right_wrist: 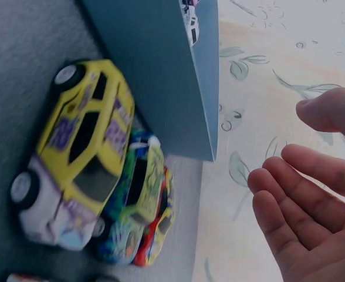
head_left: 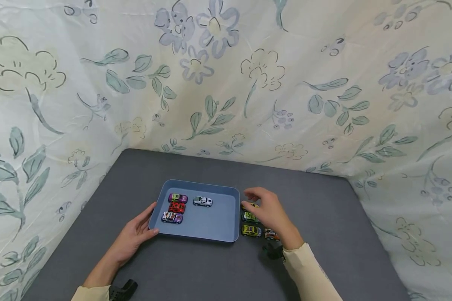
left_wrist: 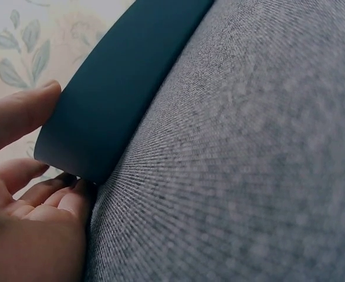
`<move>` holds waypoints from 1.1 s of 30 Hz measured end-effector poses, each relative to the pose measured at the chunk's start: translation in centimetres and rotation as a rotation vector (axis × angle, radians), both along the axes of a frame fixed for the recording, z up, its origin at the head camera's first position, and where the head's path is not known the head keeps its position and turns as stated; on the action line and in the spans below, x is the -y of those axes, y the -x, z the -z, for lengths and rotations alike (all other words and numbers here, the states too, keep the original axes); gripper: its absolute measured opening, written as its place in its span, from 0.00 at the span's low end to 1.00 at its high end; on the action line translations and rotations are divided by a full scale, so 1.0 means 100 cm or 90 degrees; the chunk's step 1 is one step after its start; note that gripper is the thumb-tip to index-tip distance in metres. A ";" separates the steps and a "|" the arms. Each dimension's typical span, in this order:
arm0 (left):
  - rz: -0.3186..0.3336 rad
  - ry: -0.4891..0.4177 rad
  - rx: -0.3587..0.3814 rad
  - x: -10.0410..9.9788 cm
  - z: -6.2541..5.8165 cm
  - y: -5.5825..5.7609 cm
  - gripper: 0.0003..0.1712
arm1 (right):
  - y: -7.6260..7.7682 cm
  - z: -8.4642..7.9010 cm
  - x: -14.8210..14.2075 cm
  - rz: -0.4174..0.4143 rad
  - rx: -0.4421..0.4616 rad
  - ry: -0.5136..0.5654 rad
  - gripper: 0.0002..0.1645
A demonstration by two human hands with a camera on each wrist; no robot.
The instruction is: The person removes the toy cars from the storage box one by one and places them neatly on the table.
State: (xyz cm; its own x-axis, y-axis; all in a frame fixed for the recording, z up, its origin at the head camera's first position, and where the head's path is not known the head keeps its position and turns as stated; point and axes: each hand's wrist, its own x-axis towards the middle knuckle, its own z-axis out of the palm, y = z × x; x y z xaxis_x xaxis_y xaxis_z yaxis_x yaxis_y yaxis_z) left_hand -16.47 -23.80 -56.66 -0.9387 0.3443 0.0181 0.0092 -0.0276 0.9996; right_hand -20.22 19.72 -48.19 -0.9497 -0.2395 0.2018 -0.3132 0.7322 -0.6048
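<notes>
My left hand (head_left: pixel 132 238) holds the near left corner of a shallow blue tray (head_left: pixel 207 238), thumb at the front rim and fingers along the left wall. Inside the tray, a purple and green toy car (head_left: pixel 178 198), a red one (head_left: pixel 177 207) and a white and purple one (head_left: pixel 172 217) form a column at left. A white toy car (head_left: pixel 202 201) sits right of them. My right hand (head_left: pixel 267 209) hovers with nothing in it, fingers loosely bent, right of the tray. It partly covers a yellow and red toy car (right_wrist: pixel 159 226) and overlaps a green one (head_left: pixel 250 217).
Nearer me, a yellow toy car (head_left: pixel 251 230) stands close to the tray's right wall, beside an orange and white toy car (head_left: pixel 271 234) partly behind my right wrist. Floral cloth (head_left: pixel 218 104) rises behind and beside the dark grey table (head_left: pixel 196 271).
</notes>
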 end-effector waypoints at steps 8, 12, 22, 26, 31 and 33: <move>-0.008 0.010 0.009 0.001 0.001 0.000 0.51 | 0.008 -0.002 0.017 -0.010 0.034 0.000 0.22; -0.012 0.012 0.014 0.002 -0.001 0.000 0.51 | 0.012 -0.003 0.024 -0.016 0.043 0.008 0.22; -0.010 0.003 0.013 0.002 -0.007 0.001 0.51 | 0.024 -0.001 0.044 -0.038 0.063 0.011 0.24; -0.008 0.004 0.010 0.002 -0.007 0.002 0.51 | 0.028 -0.003 0.051 -0.052 0.059 0.002 0.23; -0.007 0.011 0.008 0.002 -0.007 0.003 0.52 | 0.033 -0.005 0.056 -0.064 0.056 -0.005 0.23; -0.005 0.011 0.007 0.003 -0.005 0.004 0.52 | 0.035 -0.004 0.058 -0.075 0.056 -0.009 0.22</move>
